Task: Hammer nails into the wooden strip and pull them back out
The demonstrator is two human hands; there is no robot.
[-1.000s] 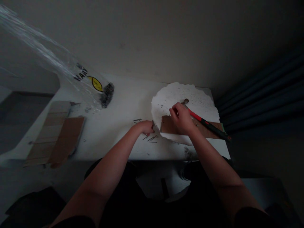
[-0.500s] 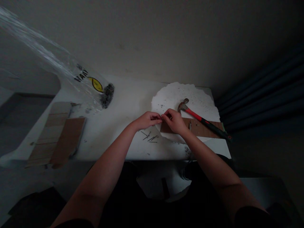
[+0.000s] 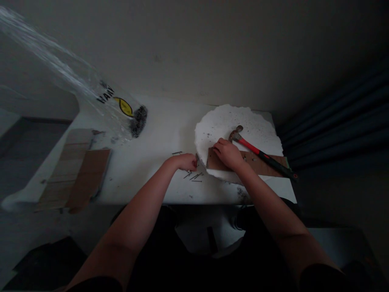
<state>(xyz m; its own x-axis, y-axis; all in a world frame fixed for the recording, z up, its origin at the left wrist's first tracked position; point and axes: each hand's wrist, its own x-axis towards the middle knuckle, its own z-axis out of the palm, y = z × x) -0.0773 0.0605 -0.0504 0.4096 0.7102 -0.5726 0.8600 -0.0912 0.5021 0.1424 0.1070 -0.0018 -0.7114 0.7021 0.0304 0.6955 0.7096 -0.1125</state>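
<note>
My left hand [image 3: 186, 162] is low over the white table, its fingers pinched together beside several loose nails [image 3: 194, 177]. Whether a nail is between those fingertips is too dark to make out. Over the left part of a brown wooden board [image 3: 258, 164] rests my right hand [image 3: 228, 154], fingers curled together; what they hold, if anything, is hidden. The board lies across a ragged-edged white sheet [image 3: 209, 125]. Just beyond the right hand, a claw hammer [image 3: 257, 151] with a red and black handle lies slanting over sheet and board.
Clear plastic bag [image 3: 115, 107] with dark contents stands at the back left of the table [image 3: 164, 121]. Two wooden boards [image 3: 88, 174] lie at the left edge. A wall is behind, and a dark curtain [image 3: 334, 105] hangs on the right.
My hands were together at the board's left end and have come apart. The left moved down and left to the nails; the right shifted slightly right along the board.
</note>
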